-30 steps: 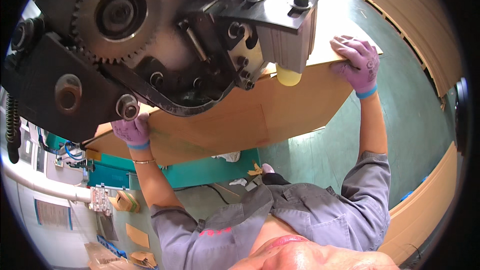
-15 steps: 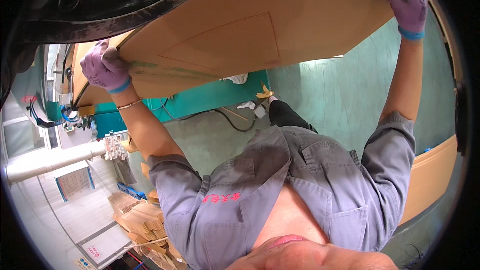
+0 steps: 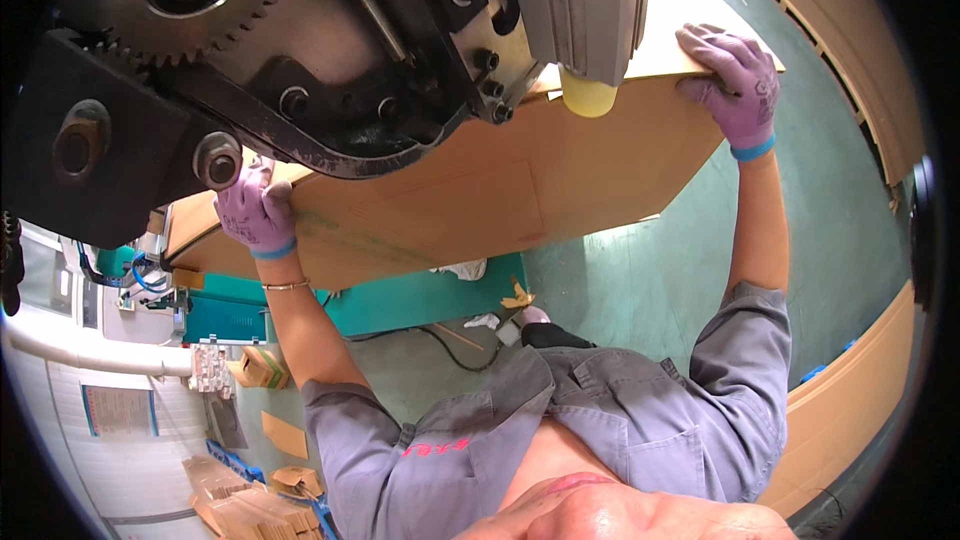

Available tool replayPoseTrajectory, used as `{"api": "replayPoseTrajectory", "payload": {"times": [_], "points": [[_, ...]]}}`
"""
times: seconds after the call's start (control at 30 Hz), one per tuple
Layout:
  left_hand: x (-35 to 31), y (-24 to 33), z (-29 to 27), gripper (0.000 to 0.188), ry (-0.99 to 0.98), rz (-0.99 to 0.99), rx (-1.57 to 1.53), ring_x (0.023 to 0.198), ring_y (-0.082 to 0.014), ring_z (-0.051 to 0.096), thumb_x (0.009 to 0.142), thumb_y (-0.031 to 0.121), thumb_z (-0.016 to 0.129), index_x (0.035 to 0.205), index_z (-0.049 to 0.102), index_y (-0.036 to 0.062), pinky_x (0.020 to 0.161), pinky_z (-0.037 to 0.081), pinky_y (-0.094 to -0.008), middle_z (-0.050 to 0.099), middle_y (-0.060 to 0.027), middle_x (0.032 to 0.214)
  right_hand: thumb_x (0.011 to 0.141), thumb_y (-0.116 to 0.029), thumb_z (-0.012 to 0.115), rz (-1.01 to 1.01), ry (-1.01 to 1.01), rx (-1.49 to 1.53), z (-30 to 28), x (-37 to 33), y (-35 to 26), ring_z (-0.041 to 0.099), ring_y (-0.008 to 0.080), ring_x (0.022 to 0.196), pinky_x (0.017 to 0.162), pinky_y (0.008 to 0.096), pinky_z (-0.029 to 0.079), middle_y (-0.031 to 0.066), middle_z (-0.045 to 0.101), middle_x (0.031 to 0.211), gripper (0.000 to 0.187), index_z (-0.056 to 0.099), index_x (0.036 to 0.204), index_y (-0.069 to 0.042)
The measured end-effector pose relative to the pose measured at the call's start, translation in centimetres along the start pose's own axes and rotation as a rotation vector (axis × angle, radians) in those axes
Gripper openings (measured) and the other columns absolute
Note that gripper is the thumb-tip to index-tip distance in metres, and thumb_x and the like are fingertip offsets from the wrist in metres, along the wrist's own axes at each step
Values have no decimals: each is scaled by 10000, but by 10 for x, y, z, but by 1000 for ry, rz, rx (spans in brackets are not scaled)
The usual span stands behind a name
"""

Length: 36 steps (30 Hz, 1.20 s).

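Below us spreads a grey-green floor (image 3: 640,290). On it we see a dark cable (image 3: 447,350) curving near a thin stick (image 3: 460,337), a white scrap (image 3: 482,321) and, at lower left, a flat cardboard piece (image 3: 284,434). A partly hidden white cloth (image 3: 468,269) seems to rest on the green base (image 3: 420,305).

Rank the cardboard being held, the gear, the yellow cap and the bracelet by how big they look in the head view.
1. Cardboard
2. Gear, though the top edge cuts it off
3. Yellow cap
4. Bracelet
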<state>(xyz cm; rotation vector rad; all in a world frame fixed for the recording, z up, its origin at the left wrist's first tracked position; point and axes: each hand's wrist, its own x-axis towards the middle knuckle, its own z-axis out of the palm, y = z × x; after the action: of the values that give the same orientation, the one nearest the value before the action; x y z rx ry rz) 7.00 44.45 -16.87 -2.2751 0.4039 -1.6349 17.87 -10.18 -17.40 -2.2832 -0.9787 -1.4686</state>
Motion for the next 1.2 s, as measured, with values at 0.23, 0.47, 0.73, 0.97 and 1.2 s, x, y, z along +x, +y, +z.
{"api": "replayPoseTrajectory", "payload": {"times": [0.23,0.47,0.73,0.97,1.2], "points": [[-5,-3,1,397,10,-4,16,743,-345,482,991,364,439,729,470,69,683,388,-437,465,-130,746,675,-424,762,53,-13,-24,-3,-2,-1,622,183,1058,857,339,470,-46,710,1078,431,741,1030,-180],[0,1,-2,405,14,-10,7,754,-342,496,998,376,418,739,477,70,693,395,-432,471,-130,751,641,-447,772,96,-27,-40,-3,-4,-4,616,179,1070,886,346,449,-56,711,1074,450,743,1016,-200],[-14,-8,-4,332,-66,-37,28,838,-329,559,991,337,446,854,581,66,766,432,-419,591,-120,871,621,-382,801,138,-48,-18,-2,-3,-5,611,175,1082,883,346,445,-58,714,1063,420,740,996,-204],[-9,-8,-3,244,-55,2,-14,866,-312,584,962,301,538,889,603,77,783,451,-417,626,-107,902,667,-363,786,92,-25,-25,-2,-5,-2,614,188,1066,869,349,455,-47,711,1075,393,733,1013,-185],[-6,-9,-1,404,12,16,53,823,-265,603,1030,410,422,958,698,123,741,452,-386,670,-55,909,719,-382,744,-5,0,4,0,-2,3,633,188,1046,841,365,497,-46,709,1112,380,730,1052,-200]]}}
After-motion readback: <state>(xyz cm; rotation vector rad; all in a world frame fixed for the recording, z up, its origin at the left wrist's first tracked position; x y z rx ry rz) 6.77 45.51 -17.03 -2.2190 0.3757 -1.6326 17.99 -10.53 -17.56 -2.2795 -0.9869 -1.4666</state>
